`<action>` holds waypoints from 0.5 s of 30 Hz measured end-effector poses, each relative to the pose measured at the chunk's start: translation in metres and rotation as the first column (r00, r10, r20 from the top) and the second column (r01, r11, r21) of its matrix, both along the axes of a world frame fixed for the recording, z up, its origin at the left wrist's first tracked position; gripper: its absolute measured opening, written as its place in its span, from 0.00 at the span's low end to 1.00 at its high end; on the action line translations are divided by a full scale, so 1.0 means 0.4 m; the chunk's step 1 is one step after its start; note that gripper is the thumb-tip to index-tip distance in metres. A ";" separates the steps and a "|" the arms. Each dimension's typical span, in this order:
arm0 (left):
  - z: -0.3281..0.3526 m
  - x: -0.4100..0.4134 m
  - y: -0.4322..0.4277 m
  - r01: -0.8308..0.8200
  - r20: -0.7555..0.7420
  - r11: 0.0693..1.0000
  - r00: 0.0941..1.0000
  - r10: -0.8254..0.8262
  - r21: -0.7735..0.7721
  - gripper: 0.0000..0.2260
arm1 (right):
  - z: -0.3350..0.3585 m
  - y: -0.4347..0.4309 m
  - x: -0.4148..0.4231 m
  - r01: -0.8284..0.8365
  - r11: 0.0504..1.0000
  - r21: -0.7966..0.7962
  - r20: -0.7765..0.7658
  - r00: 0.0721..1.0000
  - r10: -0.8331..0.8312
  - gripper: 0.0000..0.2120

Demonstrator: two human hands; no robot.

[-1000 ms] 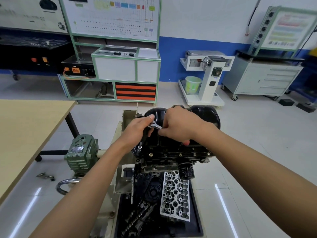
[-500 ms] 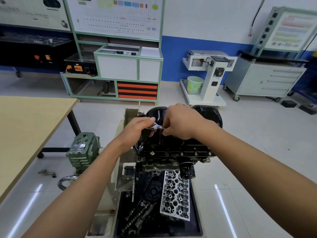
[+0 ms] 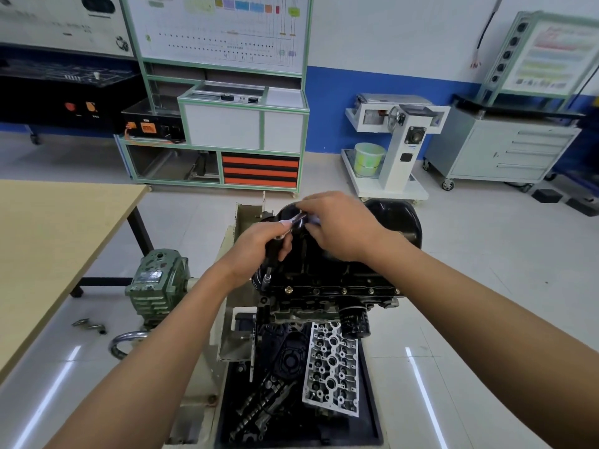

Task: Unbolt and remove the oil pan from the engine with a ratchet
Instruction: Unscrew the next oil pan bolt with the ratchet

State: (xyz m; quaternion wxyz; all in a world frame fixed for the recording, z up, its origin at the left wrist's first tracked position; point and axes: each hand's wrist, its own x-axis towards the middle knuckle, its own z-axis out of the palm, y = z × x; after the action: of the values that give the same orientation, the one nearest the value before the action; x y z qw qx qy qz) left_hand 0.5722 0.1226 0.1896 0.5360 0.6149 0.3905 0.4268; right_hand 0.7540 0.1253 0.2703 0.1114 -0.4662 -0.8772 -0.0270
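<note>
A: Where is the oil pan?

B: Just above the centre of the frame. It is glossy black pressed metal with rounded shoulders, and it sits on top of the upturned engine. It is not yet off, and a row of small bolt heads shows along the near flange.

A: And the ratchet?

B: The left grip is wrapped round its head end, where a thin extension drops to the flange's left corner. The right grip is closed on the bright handle, which is blurred.

A: How would the person do this step well?

B: Probably by pressing straight down with the left grip, so the socket sits square on the bolt. The right would swing the handle in short arcs. The pan's bulge is just beside the handle, so a slip could knock knuckles on hard metal. Loosening the bolts evenly around the flange likely spares the thin sheet from warping.

A: Anything below?

B: A pale cast cylinder head, full of round ports, lies in the black tray at lower middle.
</note>
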 end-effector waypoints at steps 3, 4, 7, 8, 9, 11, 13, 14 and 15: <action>-0.007 -0.004 0.012 -0.089 0.027 0.996 0.996 0.089 0.009 0.19 | 0.035 -0.019 0.000 0.100 0.995 -0.020 0.078 0.992 -0.098 0.07; -0.008 -0.005 0.014 -0.102 0.039 0.995 0.994 0.101 0.008 0.20 | 0.047 -0.029 -0.004 0.111 0.993 -0.043 0.091 0.990 -0.107 0.08; -0.008 0.005 0.016 -0.114 0.030 0.993 0.993 0.113 0.035 0.24 | 0.065 -0.064 -0.028 0.099 0.983 -0.155 0.095 0.992 -0.085 0.16; -0.007 0.010 0.013 -0.119 0.039 0.993 0.992 0.118 0.029 0.25 | 0.066 -0.074 -0.040 0.082 0.973 -0.214 0.087 0.994 -0.065 0.19; -0.006 0.015 0.011 -0.122 0.048 0.992 0.991 0.121 0.027 0.24 | 0.063 -0.083 -0.052 0.057 0.962 -0.268 0.069 0.997 -0.040 0.20; -0.003 0.020 0.007 -0.116 0.038 0.992 0.993 0.113 0.059 0.21 | 0.051 -0.099 -0.073 0.002 0.941 -0.339 0.014 1.000 0.003 0.20; -0.002 0.019 0.004 -0.103 0.035 0.992 0.994 0.101 0.077 0.23 | 0.046 -0.104 -0.080 -0.024 0.932 -0.361 -0.025 1.000 0.016 0.20; -0.001 0.016 0.004 -0.099 0.041 0.993 0.994 0.097 0.070 0.24 | 0.051 -0.102 -0.076 -0.025 0.928 -0.372 -0.034 0.999 0.013 0.20; 0.001 0.010 0.004 -0.090 0.048 0.994 0.995 0.087 0.058 0.24 | 0.060 -0.097 -0.070 -0.023 0.922 -0.386 -0.032 0.999 0.012 0.19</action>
State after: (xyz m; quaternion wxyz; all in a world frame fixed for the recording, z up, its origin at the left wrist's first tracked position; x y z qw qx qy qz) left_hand 0.5764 0.1243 0.1898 0.5066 0.6029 0.3923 0.4753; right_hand 0.7261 0.0866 0.2942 0.0301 -0.4714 -0.8678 0.1541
